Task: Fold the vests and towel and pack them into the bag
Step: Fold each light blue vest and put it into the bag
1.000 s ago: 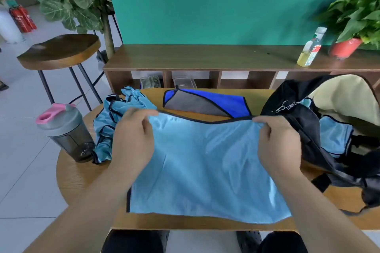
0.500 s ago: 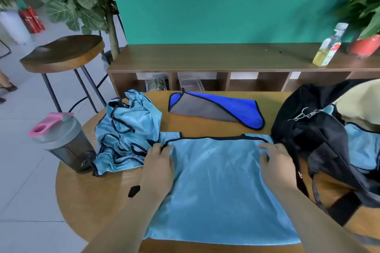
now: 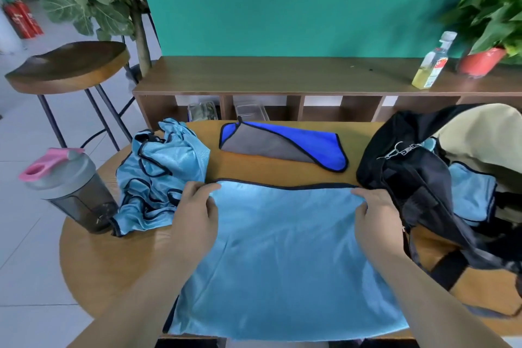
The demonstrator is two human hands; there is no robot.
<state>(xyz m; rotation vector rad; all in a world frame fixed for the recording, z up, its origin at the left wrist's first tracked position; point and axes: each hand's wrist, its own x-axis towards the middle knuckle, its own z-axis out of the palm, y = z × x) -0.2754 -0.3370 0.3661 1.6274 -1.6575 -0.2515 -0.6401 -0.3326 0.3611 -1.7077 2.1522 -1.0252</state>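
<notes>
Just left of the left hand [image 3: 195,212] sits a crumpled heap of light-blue mesh vests [image 3: 161,172]. Its fingers pinch the far left corner of a flat light-blue, black-trimmed vest [image 3: 282,248]. Beyond the fingertips lies a blue-and-grey cloth towel [image 3: 282,144]. The right hand [image 3: 372,217] pinches the vest's far right corner, just beside the open black fabric bag [image 3: 409,178].

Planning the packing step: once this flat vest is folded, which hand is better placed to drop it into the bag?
Probably the right hand: it grips the flat vest's far corner right beside the open bag. The left hand holds the opposite corner, by the crumpled vest heap.
</notes>
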